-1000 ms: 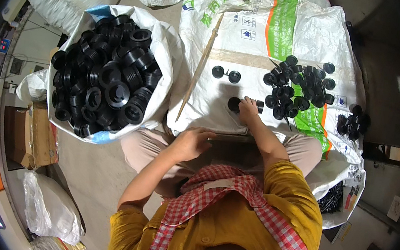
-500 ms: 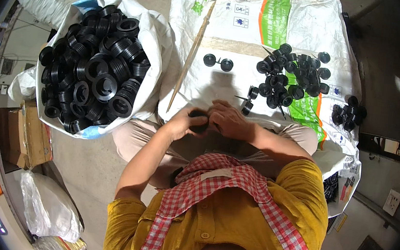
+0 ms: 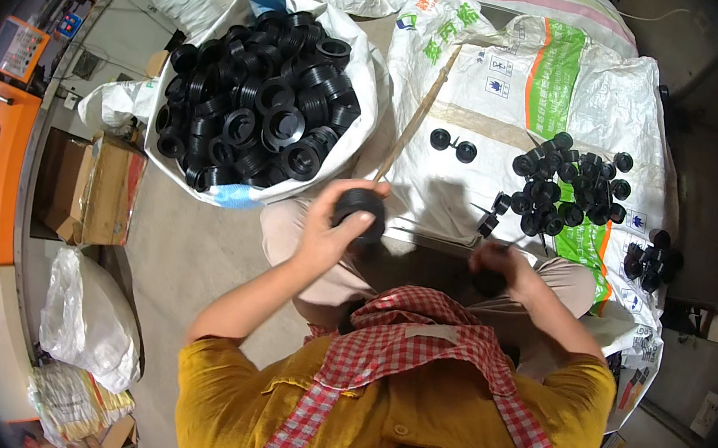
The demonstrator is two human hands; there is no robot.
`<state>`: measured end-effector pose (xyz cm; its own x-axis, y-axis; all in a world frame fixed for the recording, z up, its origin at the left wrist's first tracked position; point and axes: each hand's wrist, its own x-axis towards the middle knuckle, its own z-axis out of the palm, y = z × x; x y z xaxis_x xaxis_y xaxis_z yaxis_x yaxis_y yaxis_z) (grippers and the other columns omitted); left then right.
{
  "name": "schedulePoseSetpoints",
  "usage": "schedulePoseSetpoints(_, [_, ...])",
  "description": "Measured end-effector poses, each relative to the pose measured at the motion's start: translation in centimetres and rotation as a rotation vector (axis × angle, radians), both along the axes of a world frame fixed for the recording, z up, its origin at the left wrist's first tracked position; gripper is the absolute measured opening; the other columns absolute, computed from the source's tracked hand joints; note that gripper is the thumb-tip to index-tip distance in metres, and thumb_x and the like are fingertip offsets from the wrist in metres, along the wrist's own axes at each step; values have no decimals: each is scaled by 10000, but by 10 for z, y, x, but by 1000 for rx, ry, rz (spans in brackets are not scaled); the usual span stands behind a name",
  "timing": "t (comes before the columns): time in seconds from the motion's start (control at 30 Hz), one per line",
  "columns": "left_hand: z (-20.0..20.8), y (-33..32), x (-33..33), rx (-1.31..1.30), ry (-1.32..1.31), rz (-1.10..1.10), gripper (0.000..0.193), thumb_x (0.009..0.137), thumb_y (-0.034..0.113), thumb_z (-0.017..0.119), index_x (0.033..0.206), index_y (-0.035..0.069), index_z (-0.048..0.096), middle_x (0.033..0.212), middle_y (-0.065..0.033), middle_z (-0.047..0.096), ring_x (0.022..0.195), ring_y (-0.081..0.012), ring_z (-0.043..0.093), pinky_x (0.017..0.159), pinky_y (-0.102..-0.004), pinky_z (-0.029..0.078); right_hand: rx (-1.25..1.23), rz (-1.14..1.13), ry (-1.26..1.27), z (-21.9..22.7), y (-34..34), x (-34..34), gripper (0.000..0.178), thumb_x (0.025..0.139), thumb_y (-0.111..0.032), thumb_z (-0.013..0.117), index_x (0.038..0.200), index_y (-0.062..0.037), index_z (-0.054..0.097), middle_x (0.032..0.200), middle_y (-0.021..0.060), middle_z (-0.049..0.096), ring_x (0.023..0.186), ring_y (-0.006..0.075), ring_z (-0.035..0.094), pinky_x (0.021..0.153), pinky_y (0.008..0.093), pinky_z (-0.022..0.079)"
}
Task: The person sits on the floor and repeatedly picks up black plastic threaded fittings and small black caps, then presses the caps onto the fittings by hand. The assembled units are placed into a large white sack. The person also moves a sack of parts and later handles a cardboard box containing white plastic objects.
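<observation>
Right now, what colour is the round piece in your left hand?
The round piece is black, clearest in the head view.

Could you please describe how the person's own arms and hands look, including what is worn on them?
The left hand and the right hand, which is blurred, show no gloves. Both forearms are bare, without visible bands or markings. The mustard-yellow fabric sleeves end near the elbows.

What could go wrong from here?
Gripped in the left hand, the black ridged part might slip. The right hand, blurred, might brush the small black piece near the edge of the white sheet. Black rings heaped in the white sack might spill if bumped.
</observation>
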<state>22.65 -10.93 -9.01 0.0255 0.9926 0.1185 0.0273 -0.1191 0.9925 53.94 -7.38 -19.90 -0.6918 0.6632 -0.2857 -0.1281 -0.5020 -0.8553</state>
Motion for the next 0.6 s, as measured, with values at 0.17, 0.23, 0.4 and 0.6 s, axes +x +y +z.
schedulePoseSetpoints(0.17, [-83,-22,82,-734,-885,-203,471,887,113,493,1335,29,371,1283,-158,451,1158,-256,479,1003,-430,401,14,-510,297,32,-9,-89,117,882,-74,507,950,-51,599,964,82,639,862,177,577,843,319,445])
schedulePoseSetpoints(0.23, [-94,-23,86,-693,-851,-142,478,874,79,495,1331,28,364,1290,-165,441,1173,-266,466,995,-426,407,721,-526,-133,27,6,-84,151,851,-27,492,950,-46,605,956,88,643,873,185,585,836,308,445])
schedulePoseSetpoints(0.4, [-60,-20,82,22,627,-156,499,668,2,698,1146,-15,555,1047,-179,519,1010,-305,542,842,-396,468,704,-507,-372,-3,-5,-80,278,742,118,404,900,-3,597,840,126,621,825,264,609,740,343,478])
schedulePoseSetpoints(0.6, [32,15,-21,711,1156,300,512,633,109,689,1128,22,590,1136,-145,578,1018,-307,503,888,-445,386,-76,-819,-501,-108,48,-10,160,793,53,548,893,-29,642,780,-9,611,716,92,537,656,232,437])
